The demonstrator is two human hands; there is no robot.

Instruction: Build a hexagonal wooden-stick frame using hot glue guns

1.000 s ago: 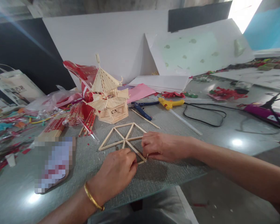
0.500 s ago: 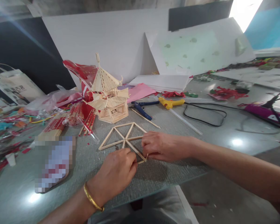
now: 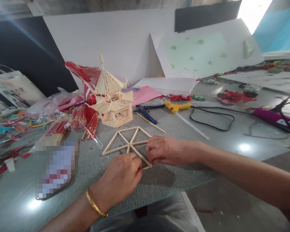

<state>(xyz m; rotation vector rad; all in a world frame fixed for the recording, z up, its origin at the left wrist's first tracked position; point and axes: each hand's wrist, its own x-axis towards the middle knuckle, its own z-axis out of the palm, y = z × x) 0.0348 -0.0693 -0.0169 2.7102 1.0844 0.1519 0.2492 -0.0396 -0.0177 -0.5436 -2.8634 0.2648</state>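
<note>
A flat hexagonal frame of pale wooden sticks (image 3: 130,144), with spokes meeting in the middle, lies on the table. My left hand (image 3: 124,172) is closed at its near edge, fingertips pressed together on the sticks and covering part of them. Closed too, my right hand (image 3: 163,149) pinches at the frame's right side, hiding that corner; its fingertips are partly out of sight. Just behind the frame stands a small pagoda model (image 3: 113,104) built from similar sticks. One loose stick (image 3: 151,122) lies between the pagoda and my right hand.
Blue-handled pliers (image 3: 146,113) and a yellow glue gun (image 3: 177,106) with a clear glue stick and black cable lie behind the right hand. Bundled sticks (image 3: 54,132) and a blurred-out object (image 3: 59,170) are left. The table's glass edge (image 3: 159,199) runs close in front.
Almost nothing has moved. My right fingers have shifted very slightly at the frame's corner, and a small stick end below them no longer shows clearly.
</note>
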